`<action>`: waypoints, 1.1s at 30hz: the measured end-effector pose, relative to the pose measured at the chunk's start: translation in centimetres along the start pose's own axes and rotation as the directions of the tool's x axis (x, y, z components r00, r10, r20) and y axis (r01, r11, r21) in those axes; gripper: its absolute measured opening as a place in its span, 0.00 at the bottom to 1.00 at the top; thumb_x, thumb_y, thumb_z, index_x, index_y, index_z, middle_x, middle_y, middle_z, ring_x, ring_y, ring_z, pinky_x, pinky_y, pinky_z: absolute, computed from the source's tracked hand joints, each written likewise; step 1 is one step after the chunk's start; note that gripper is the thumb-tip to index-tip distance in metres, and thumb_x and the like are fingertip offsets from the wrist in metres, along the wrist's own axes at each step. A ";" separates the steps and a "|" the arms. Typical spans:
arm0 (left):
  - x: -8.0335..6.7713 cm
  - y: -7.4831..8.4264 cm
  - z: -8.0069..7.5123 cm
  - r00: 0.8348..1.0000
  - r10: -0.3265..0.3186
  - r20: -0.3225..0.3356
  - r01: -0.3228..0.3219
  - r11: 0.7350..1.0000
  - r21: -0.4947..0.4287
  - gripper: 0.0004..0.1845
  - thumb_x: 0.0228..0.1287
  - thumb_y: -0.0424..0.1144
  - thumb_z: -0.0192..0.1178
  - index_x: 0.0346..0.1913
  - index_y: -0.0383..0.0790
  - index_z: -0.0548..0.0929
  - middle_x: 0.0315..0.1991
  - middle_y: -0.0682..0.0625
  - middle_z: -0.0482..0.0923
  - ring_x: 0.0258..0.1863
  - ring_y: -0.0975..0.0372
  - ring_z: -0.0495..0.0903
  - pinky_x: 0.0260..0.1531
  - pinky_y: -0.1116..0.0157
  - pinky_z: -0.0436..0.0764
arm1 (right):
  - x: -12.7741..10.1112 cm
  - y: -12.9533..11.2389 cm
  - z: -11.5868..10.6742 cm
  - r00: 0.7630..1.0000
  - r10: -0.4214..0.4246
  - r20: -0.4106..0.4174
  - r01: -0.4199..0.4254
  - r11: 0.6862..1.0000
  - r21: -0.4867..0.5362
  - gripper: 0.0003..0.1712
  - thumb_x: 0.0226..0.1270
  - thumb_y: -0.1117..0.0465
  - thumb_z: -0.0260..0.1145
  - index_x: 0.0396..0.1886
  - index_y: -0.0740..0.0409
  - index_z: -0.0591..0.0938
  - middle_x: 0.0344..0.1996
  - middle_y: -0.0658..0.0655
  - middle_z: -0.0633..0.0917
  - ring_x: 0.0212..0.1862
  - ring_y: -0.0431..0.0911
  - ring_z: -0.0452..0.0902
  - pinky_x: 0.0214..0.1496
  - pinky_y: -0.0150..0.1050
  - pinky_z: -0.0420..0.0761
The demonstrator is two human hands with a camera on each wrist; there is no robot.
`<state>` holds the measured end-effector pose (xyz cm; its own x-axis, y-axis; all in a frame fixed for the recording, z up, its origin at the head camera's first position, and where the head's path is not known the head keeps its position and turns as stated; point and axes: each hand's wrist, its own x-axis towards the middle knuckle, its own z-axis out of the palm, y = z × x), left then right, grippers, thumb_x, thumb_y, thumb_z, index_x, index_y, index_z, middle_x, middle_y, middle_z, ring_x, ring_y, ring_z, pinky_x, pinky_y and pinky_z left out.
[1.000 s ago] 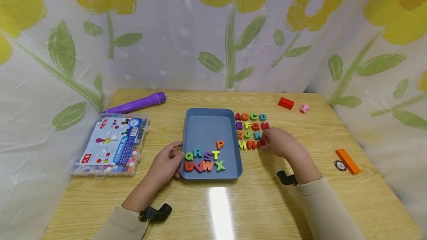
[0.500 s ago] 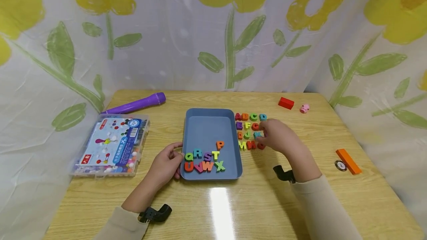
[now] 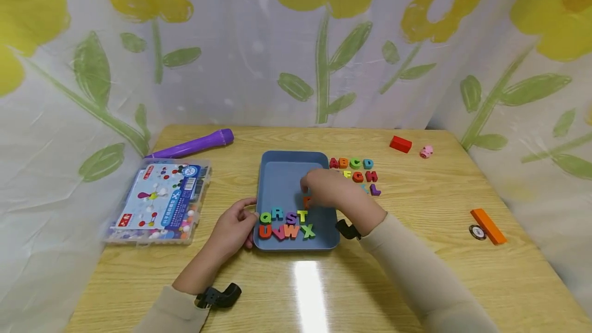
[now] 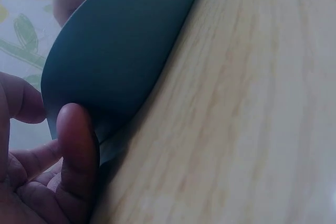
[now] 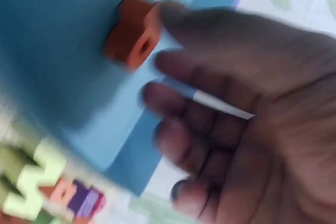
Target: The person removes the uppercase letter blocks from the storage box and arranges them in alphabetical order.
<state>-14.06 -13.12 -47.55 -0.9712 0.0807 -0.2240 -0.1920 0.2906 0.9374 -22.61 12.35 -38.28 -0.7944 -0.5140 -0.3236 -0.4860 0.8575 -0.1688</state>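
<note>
Orange, chunky block letter P [image 5: 127,31] lies in a blue, shallow rectangular tray [image 3: 277,179]. Right hand [image 3: 327,187]: digits apart beside it; left hand [image 3: 234,226]: pinching the tray's wall.

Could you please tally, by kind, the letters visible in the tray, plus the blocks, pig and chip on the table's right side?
Letters: 9
Blocks: 2
Pig: 1
Chip: 1
Total: 13
</note>
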 end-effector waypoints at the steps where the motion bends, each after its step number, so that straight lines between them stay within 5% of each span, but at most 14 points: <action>1: 0.0 0.0 0.1 1.000 0.000 0.000 0.000 1.000 0.002 0.26 0.81 0.39 0.58 0.77 0.43 0.75 0.37 0.43 0.83 0.18 0.58 0.79 0.21 0.61 0.83 | 0.2 -0.1 0.2 1.000 0.011 0.016 -0.011 1.000 -0.001 0.16 0.70 0.54 0.80 0.51 0.55 0.90 0.49 0.54 0.90 0.48 0.48 0.82 0.56 0.49 0.88; 9: 0.0 0.4 0.5 1.000 0.005 0.002 -0.005 1.000 0.009 0.26 0.80 0.39 0.58 0.77 0.44 0.76 0.37 0.44 0.84 0.17 0.59 0.79 0.22 0.61 0.83 | 0.6 0.0 0.8 0.999 0.034 0.034 -0.034 0.999 -0.010 0.11 0.69 0.55 0.80 0.40 0.55 0.88 0.35 0.52 0.84 0.41 0.48 0.78 0.45 0.44 0.82; 17: 0.2 0.3 0.6 1.000 0.006 0.004 -0.006 1.000 0.012 0.26 0.80 0.38 0.58 0.77 0.43 0.75 0.36 0.44 0.83 0.17 0.59 0.79 0.21 0.61 0.83 | 0.2 0.8 0.0 1.000 0.023 -0.011 -0.022 0.999 0.023 0.07 0.71 0.57 0.77 0.40 0.54 0.88 0.35 0.52 0.85 0.39 0.48 0.79 0.43 0.42 0.83; 26: 0.0 0.3 0.5 1.000 0.001 0.003 -0.001 1.000 0.020 0.26 0.81 0.39 0.58 0.78 0.44 0.75 0.37 0.44 0.83 0.18 0.58 0.79 0.22 0.61 0.83 | -5.3 5.2 -3.4 0.980 0.120 -0.158 -0.095 0.983 0.156 0.12 0.70 0.59 0.79 0.47 0.59 0.89 0.46 0.57 0.88 0.48 0.53 0.83 0.56 0.51 0.87; 33: -0.4 0.7 0.1 1.000 -0.006 -0.008 0.007 0.999 0.041 0.26 0.81 0.40 0.57 0.78 0.43 0.75 0.39 0.43 0.84 0.18 0.58 0.79 0.23 0.61 0.83 | -8.7 10.2 -1.6 0.969 0.204 -0.141 -0.185 0.973 0.137 0.11 0.69 0.63 0.78 0.47 0.62 0.89 0.44 0.60 0.88 0.42 0.52 0.82 0.52 0.53 0.87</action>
<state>-13.82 -12.80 -46.81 -0.9711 0.0717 -0.2278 -0.1924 0.3302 0.9241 -21.21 25.49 -35.73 -0.9201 -0.3260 -0.2170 -0.2760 0.9329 -0.2314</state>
